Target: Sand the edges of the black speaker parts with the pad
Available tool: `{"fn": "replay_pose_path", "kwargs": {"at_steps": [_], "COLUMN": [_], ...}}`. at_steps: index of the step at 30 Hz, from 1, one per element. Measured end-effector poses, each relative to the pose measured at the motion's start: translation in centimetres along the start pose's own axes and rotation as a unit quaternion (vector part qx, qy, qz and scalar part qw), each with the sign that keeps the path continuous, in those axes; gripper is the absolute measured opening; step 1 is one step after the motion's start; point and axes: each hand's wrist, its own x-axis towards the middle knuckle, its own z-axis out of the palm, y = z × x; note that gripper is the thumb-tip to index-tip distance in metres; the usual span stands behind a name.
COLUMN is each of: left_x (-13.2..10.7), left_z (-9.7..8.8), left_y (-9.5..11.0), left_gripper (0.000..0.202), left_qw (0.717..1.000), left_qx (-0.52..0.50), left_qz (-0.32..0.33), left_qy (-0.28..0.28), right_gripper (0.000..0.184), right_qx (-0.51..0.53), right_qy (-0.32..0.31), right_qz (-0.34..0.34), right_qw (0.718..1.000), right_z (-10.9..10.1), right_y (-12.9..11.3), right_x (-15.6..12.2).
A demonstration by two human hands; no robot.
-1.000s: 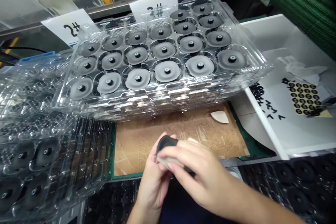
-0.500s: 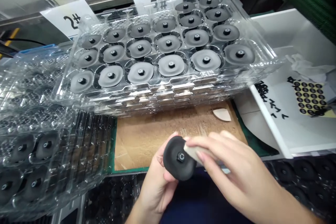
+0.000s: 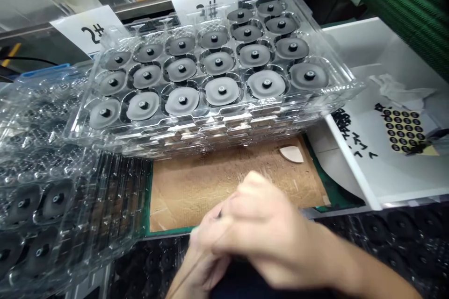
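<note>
My right hand (image 3: 270, 233) lies across my left hand (image 3: 194, 261) low in the middle of the view, its fingers curled and smeared by motion. Between them only a small dark bit of the black rubbery disc (image 3: 220, 215) shows; my left hand's closed fingers are around it, mostly covered. The pale pad pinched in my right hand half a second ago is hidden under the fingers now. Beyond the hands, a pale wedge-shaped piece (image 3: 292, 154) rests on a brown board (image 3: 182, 196).
A stack of clear trays (image 3: 210, 126) with rows of black discs stands behind the board. More clear trays (image 3: 70, 149) are at left. At right, a white bin (image 3: 354, 173) holds small black pieces (image 3: 342, 121) and a sheet of round stickers (image 3: 403, 131). Numbered paper signs (image 3: 87, 28) stand behind.
My right hand has moved left over the disc and my left hand, covering both the disc and the pad. The view has shifted slightly.
</note>
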Motion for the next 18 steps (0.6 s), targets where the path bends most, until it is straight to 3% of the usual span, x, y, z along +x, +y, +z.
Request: {"fn": "replay_pose_path", "kwargs": {"at_steps": [2, 4, 6, 10, 12, 16, 18], "left_x": [0.3, 0.6, 0.7, 0.8, 0.9, 1.0, 1.0], "left_z": [0.7, 1.3, 1.5, 1.1, 1.0, 1.4, 1.9], "left_y": [0.4, 0.9, 1.3, 1.5, 1.4, 1.2, 1.1], "left_gripper": [0.054, 0.057, 0.061, 0.059, 0.058, 0.059, 0.062], "left_qw": [0.997, 0.988, 0.982, 0.981, 0.981, 0.974, 0.972], "left_qx": [-0.017, -0.046, -0.073, -0.084, -0.080, -0.085, -0.082], "left_qz": [-0.036, -0.071, -0.081, -0.086, -0.091, -0.104, -0.104], "left_qy": [-0.065, -0.128, -0.154, -0.153, -0.152, -0.181, -0.196], "right_gripper": [0.025, 0.024, 0.026, 0.024, 0.024, 0.024, 0.025], "right_qx": [0.025, 0.028, 0.039, 0.068, 0.071, 0.043, 0.021], "right_qy": [0.058, 0.113, 0.109, 0.044, 0.041, 0.121, 0.161], "right_qz": [0.105, 0.247, 0.327, 0.327, 0.333, 0.340, 0.247], "right_qw": [0.992, 0.962, 0.938, 0.942, 0.939, 0.932, 0.955], "right_z": [0.0, 0.3, 1.4, 4.4, 4.8, 2.3, 0.4], "right_y": [1.9, 4.0, 5.6, 6.8, 6.8, 4.9, 3.0], "right_x": [-0.3, -1.3, -2.9, -7.0, -8.2, -7.3, -5.6]}}
